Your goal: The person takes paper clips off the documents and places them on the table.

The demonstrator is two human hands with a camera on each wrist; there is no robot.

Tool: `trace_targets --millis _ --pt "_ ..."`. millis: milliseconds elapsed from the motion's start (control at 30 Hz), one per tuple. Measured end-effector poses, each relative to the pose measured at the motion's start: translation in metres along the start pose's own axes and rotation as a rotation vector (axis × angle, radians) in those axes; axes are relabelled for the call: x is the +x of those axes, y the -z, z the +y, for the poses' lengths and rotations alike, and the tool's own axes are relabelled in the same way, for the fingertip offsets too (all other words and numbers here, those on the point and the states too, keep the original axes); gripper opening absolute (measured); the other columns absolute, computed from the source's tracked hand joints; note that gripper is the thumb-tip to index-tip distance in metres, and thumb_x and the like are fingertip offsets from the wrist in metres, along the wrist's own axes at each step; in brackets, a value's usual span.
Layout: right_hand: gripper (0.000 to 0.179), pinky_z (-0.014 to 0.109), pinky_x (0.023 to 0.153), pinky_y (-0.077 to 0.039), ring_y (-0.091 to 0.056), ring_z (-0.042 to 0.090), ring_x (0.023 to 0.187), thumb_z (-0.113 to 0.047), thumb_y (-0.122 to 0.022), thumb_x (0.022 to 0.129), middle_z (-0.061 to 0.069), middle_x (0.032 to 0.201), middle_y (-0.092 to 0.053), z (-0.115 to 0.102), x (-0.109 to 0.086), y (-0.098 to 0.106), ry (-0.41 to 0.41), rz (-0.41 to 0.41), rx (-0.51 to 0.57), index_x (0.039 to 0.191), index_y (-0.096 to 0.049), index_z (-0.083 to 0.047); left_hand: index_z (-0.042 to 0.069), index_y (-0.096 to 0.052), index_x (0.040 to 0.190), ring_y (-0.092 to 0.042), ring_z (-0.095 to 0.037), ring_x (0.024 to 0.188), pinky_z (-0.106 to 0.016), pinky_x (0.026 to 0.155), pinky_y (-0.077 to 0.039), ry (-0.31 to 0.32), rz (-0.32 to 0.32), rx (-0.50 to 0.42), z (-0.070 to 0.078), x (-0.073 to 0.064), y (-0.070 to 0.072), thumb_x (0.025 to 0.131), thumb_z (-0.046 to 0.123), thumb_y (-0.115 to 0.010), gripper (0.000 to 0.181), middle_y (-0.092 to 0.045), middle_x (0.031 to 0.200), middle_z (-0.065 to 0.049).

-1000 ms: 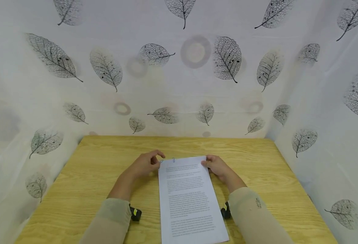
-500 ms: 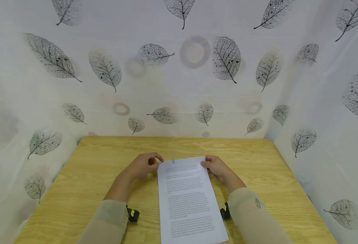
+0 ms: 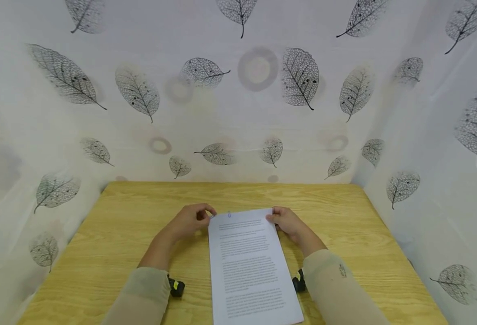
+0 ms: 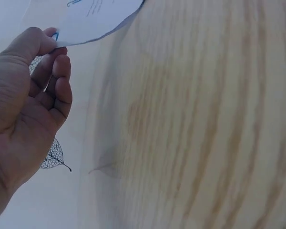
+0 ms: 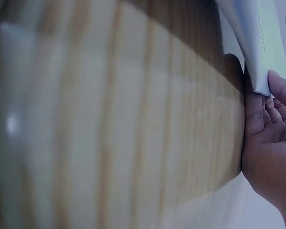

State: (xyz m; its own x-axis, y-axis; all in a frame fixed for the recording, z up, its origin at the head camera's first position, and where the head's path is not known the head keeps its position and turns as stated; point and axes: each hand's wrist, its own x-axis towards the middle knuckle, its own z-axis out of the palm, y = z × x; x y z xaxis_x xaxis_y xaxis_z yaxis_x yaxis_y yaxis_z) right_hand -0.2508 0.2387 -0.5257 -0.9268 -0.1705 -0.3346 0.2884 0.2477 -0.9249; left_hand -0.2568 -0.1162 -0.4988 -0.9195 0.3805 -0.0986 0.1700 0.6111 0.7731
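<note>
Through the cameras I find the printed papers (image 3: 248, 266) in the middle, lengthwise between the two hands, their far end seemingly raised off the table. I judge the stack light and limp, apt to bow, crease, or let its sheets slide over one another, so I favour a gentle hold at the top corners. One clip (image 3: 229, 214) sits on the top edge; a corner clip (image 4: 56, 36) is at the left corner, thin, springy and easily lost between fingertips. The left hand (image 3: 187, 222) pinches that one between thumb and finger; the right hand (image 3: 289, 223) grips the opposite corner, thumb on top, fingers beneath. Below is the wood-grain table (image 3: 141, 207), and behind it hangs a pale curtain (image 3: 238, 117) printed with leaves.
</note>
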Motion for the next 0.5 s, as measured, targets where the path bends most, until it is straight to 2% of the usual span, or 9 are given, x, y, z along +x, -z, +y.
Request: trace_targets --millis 267,367,500 --pt "0.027 0.025 0.079 -0.058 -0.072 0.012 0.091 -0.009 -0.055 0.112 0.016 0.119 -0.077 -0.0046 -0.0028 0.0001 0.013 -0.019 -0.007 0.131 -0.065 0.007 0.017 -0.066 0.111 -0.055 -0.015 0.075 -0.025 0.062 -0.047 -0.067 -0.014 0.053 0.0014 0.0058 -0.0080 0.100 0.011 -0.070 0.013 -0.061 0.087 -0.002" --pt "0.026 0.025 0.078 -0.059 -0.072 0.012 0.091 -0.009 -0.055 0.112 0.015 0.118 -0.077 -0.0038 -0.0021 0.0002 0.011 -0.016 -0.001 0.130 -0.066 0.006 0.018 -0.065 0.111 -0.054 -0.014 0.072 -0.024 0.059 -0.046 -0.069 -0.012 0.052 0.0011 0.0071 -0.0094 0.101 0.011 -0.070 0.014 -0.060 0.085 -0.001" --pt "0.024 0.026 0.078 -0.059 -0.072 0.013 0.090 -0.009 -0.056 0.112 0.013 0.115 -0.078 -0.0007 0.0003 0.0007 0.011 -0.012 -0.001 0.128 -0.066 0.005 0.020 -0.064 0.111 -0.055 -0.016 0.069 -0.025 0.058 -0.048 -0.040 -0.027 0.024 0.0016 0.0066 -0.0089 0.101 0.011 -0.070 0.014 -0.059 0.086 -0.002"
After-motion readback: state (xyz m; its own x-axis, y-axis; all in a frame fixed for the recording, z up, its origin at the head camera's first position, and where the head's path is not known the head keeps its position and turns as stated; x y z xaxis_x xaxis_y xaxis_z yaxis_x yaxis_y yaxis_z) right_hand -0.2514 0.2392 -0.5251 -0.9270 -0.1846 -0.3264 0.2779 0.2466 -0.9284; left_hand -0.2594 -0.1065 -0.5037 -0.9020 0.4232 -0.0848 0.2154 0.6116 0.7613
